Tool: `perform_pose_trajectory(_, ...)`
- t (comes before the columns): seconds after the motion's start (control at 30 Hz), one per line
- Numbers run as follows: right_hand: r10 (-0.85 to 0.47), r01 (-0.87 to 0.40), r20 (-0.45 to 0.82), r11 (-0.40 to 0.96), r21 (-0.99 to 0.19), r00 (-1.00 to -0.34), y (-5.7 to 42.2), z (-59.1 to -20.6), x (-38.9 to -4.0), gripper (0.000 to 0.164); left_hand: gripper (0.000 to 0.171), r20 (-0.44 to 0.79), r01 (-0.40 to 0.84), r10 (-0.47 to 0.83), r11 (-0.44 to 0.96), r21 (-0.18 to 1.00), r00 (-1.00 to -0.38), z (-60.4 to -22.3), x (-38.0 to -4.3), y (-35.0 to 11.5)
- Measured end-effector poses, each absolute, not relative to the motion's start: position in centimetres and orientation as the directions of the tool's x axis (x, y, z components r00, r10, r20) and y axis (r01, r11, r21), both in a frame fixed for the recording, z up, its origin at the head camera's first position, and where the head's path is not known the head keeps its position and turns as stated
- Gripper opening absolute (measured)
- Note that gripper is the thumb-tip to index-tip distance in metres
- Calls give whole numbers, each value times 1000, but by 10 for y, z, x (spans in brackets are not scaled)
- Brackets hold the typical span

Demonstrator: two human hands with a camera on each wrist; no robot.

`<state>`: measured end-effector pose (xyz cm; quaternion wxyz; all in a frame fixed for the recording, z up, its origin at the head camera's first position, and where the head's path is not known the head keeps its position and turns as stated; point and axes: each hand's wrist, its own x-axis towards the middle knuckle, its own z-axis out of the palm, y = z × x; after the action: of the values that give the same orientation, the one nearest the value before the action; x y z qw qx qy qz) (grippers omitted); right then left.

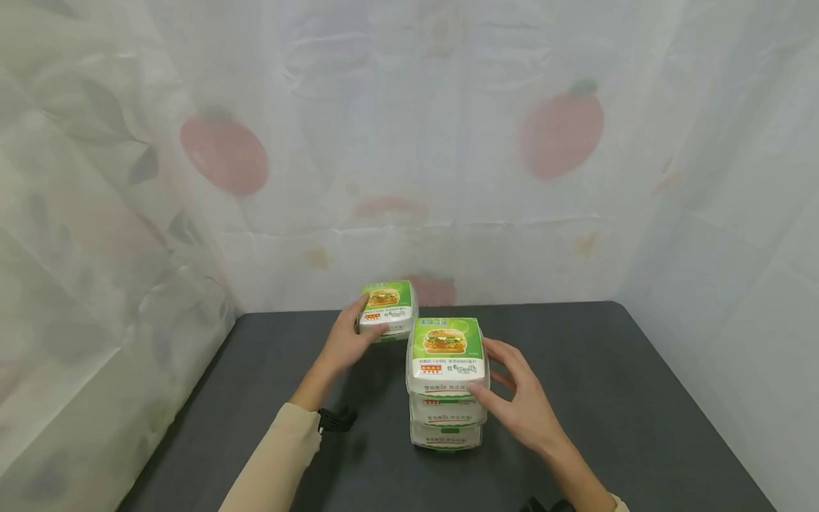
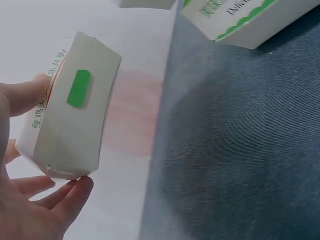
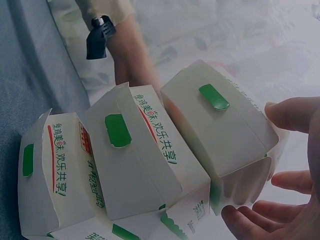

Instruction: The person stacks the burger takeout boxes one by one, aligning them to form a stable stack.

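Three white-and-green burger boxes (image 1: pixel 448 366) form a stack near the middle of the dark table, each with a green tab on its front. My right hand (image 1: pixel 521 395) holds the top box (image 3: pixel 220 125) from the right, thumb at the front corner and fingers toward the back. Behind and left of the stack, my left hand (image 1: pixel 345 338) grips another burger box (image 1: pixel 389 309) between thumb and fingers. In the left wrist view this box (image 2: pixel 75 110) is raised off the table, its green tab showing. A burger picture is printed on both visible lids.
The dark table (image 1: pixel 576 441) ends at a pale printed curtain (image 1: pixel 397 142) at the back. More curtain hangs along the left and right sides. A black strap piece (image 1: pixel 337 419) sits on the left wrist beside the light sleeve (image 1: pixel 275 455).
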<state>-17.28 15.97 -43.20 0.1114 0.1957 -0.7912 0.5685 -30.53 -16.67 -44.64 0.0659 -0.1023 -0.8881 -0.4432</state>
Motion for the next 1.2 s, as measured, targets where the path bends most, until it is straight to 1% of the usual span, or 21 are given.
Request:
perform_pose_trajectory(0.37,-187,-466,428,283,-838,-884,160,-431,-175,64,87,265,296,141,571,766,-954,-411,-292,-171)
perform_pose_trajectory(0.6,-181,-456,420,283,-844,-889,159,-431,-174,64,84,299,331,147,528,782,-943,-386,-284,-172)
perform_pose_trajectory(0.77,-175,-442,407,289,-849,-896,158,-432,-174,66,83,341,371,157,516,772,-927,-370,-277,-174)
perform_pose_trajectory(0.97,-172,-434,400,299,-849,-900,158,-432,-175,67,81,354,385,158,472,793,-922,-357,-268,-174)
perform_pose_trajectory(1.2,-175,-434,398,303,-848,-901,158,-431,-173,67,76,382,438,215,434,787,-899,-348,-259,-168)
